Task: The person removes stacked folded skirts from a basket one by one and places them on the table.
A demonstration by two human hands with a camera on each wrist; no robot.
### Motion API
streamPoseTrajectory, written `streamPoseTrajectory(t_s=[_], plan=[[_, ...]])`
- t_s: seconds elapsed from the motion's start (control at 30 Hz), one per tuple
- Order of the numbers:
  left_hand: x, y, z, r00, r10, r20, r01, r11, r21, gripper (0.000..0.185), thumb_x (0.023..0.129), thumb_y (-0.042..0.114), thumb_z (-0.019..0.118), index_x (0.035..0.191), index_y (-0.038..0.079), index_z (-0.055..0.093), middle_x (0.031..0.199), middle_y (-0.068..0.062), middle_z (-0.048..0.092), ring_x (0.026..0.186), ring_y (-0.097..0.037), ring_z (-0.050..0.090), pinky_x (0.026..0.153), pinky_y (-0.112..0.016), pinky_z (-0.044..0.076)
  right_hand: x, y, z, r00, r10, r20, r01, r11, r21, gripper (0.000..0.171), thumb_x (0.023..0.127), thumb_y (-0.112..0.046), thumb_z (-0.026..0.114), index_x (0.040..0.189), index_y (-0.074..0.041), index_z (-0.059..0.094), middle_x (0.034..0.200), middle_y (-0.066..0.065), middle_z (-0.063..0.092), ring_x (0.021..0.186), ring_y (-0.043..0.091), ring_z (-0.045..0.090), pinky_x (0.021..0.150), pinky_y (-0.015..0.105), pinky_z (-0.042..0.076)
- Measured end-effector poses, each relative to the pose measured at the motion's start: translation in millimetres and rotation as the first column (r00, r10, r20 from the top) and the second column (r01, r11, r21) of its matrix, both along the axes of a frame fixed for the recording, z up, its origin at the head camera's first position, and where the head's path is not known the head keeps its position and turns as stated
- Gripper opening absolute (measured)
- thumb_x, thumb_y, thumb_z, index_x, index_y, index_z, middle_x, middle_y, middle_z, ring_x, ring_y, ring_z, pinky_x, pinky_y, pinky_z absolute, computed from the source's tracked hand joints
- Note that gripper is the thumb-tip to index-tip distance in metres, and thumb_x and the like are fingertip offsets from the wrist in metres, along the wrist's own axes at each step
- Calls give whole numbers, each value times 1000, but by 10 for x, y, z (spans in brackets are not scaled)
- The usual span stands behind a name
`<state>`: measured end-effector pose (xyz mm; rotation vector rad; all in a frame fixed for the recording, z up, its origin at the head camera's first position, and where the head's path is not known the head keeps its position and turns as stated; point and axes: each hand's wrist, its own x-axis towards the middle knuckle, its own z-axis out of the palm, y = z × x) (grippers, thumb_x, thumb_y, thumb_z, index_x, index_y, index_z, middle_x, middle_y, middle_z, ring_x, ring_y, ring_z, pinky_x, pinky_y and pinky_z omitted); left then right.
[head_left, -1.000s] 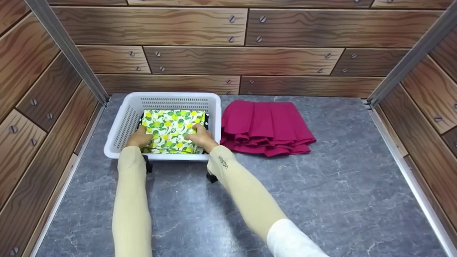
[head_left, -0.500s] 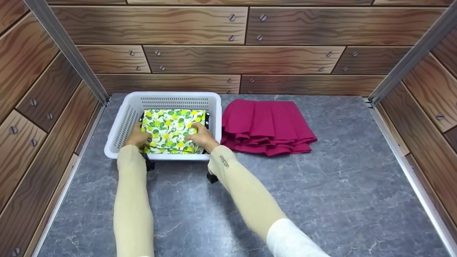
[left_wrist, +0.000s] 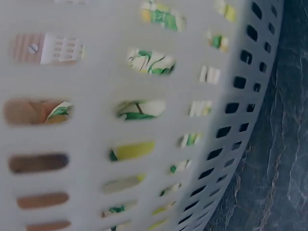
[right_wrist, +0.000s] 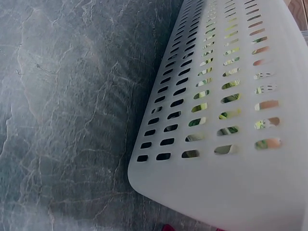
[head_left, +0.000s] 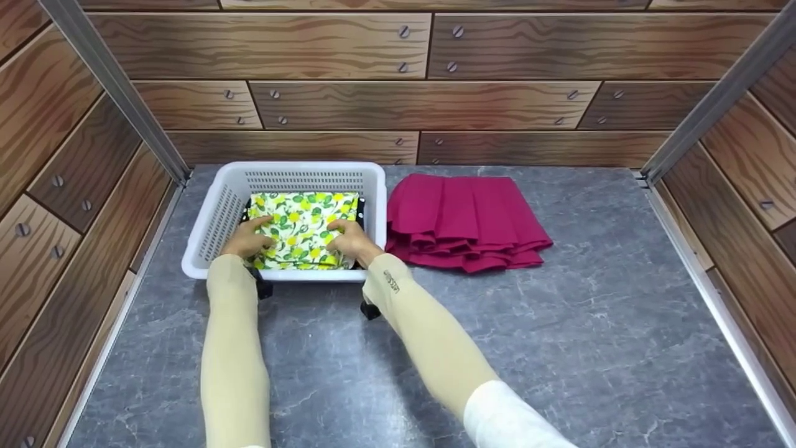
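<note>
A white cloth with a yellow lemon and green leaf print (head_left: 300, 227) lies folded in a white plastic basket (head_left: 284, 274). Black fabric with white dots (head_left: 360, 211) peeks out from under its edges. On the cloth's left side rests my left hand (head_left: 244, 239), thumb and a finger reaching onto the print. My right hand (head_left: 353, 239) touches the right side the same way, its other fingers largely hidden. Both wrist views look at the slotted basket wall (left_wrist: 96, 86) from outside, with bits of print and fingers showing through the holes.
A folded crimson pleated skirt (head_left: 466, 221) lies right beside the basket on the grey marbled surface (head_left: 559, 348). Wood-patterned panels (head_left: 429, 102) enclose the back and both sides, with metal rails (head_left: 118, 93) along the corners.
Both hands have shifted slightly on the cloth: more fingers of the left now lie on top, and the right has moved slightly rightward. Basket and skirt stay in place.
</note>
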<state>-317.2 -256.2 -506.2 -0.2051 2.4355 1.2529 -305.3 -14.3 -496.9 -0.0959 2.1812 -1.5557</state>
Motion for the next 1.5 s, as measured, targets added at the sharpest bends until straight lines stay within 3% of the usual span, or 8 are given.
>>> streamPoseTrajectory(t_s=[0.23, 0.5, 0.73, 1.0, 1.17, 1.33, 1.43, 1.5], plan=[[30, 21, -21, 999, 34, -3, -34, 999, -36, 71, 95, 4, 59, 158, -2, 26, 159, -30, 27, 86, -23, 51, 74, -38, 43, 0, -20, -36, 998, -46, 32, 46, 999, -20, 55, 90, 14, 57, 143, 0, 52, 150, 18, 46, 53, 10, 29, 53, 24, 32], [42, 0, 42, 1000, 28, -4, -28, 999, -41, 83, 90, 2, 64, 160, 0, 20, 164, -27, 15, 76, -21, 44, 70, -36, 41, -24, -19, -40, 996, -41, 82, 43, 999, -17, 73, 90, 14, 56, 157, -10, 39, 162, 10, 34, 62, 11, 33, 48, 24, 27], [97, -5, 122, 998, 39, -50, -37, 998, 41, 92, 89, 0, 62, 162, 5, 7, 168, -20, 5, 70, -13, 36, 61, -29, 38, -32, 43, 16, 997, -22, 70, 25, 998, -51, 81, 88, 16, 54, 161, -12, 29, 165, 9, 25, 112, 18, 44, 52, 25, 30], [128, 7, 289, 992, 53, -111, -41, 993, 108, 94, 91, 3, 60, 164, 16, 3, 160, -25, 28, 47, -10, 29, 47, -27, 34, -84, 162, 147, 1000, -19, -3, 18, 995, -103, 88, 85, 19, 53, 162, -16, 26, 167, 8, 21, 51, 12, 21, 48, 25, 27], [165, 43, 357, 982, 50, -182, -33, 995, 97, 92, 91, 1, 60, 164, 11, 5, 168, -19, 4, 62, -12, 33, 62, -29, 37, -90, 242, 247, 999, -4, -44, -1, 993, -122, 90, 85, 19, 54, 162, -17, 25, 168, 7, 19, 63, 12, 43, 48, 24, 29], [219, 74, 399, 974, 77, -212, -47, 988, 144, 93, 90, -1, 61, 164, 13, 4, 169, -15, -1, 79, -20, 49, 62, -30, 37, -67, 309, 339, 997, 13, -78, -26, 986, -166, 90, 84, 19, 54, 162, -15, 25, 168, 4, 17, 116, 15, 42, 51, 24, 32], [246, 100, 433, 966, 88, -243, -50, 986, 157, 94, 90, -2, 61, 163, 12, 5, 169, -12, -1, 128, -28, 43, 67, -29, 38, -53, 356, 372, 996, 12, -88, -30, 978, -208, 89, 85, 20, 54, 162, -14, 24, 168, 4, 16, 99, 20, 45, 52, 24, 33], [264, 124, 460, 960, 92, -265, -50, 985, 163, 94, 89, -1, 62, 163, 12, 6, 169, -12, -1, 132, -25, 42, 67, -27, 39, -46, 393, 390, 996, 8, -94, -30, 971, -236, 89, 85, 20, 53, 162, -14, 25, 168, 4, 16, 93, 17, 43, 53, 23, 34]])
